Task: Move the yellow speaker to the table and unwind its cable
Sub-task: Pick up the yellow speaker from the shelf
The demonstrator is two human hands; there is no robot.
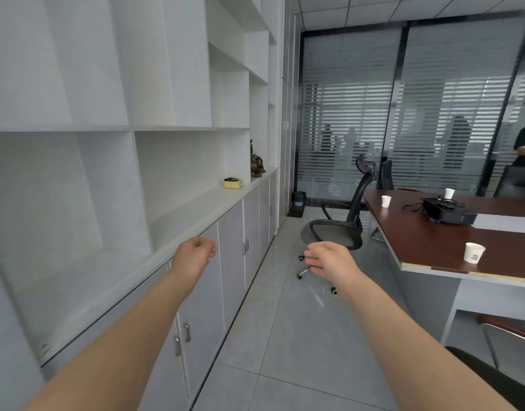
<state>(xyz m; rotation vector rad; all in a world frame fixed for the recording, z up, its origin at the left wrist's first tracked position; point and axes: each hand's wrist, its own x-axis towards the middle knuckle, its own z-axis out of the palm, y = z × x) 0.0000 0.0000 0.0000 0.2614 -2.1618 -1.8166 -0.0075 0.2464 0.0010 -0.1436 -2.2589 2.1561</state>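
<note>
**Empty hands reach forward, speaker far off on the shelf**

Two bare forearms stretch out ahead over a grey tiled floor. The left hand (196, 254) is loosely curled, its fingers (209, 247) bent in toward the palm, holding and touching nothing. The right hand (329, 259) is half open, its fingers (310, 258) relaxed and slightly apart, also holding nothing. The yellow speaker (233, 183) sits well ahead on the white shelf ledge (178, 229) along the left wall, near the ledge's far end, with a dark cable on top and a dark figurine (257, 161) just beyond it. To the right stands the brown bench (433, 247), carrying paper cups (474, 253) and a black device (449, 212). A black office chair (344, 221) stands near its far corner.
</note>
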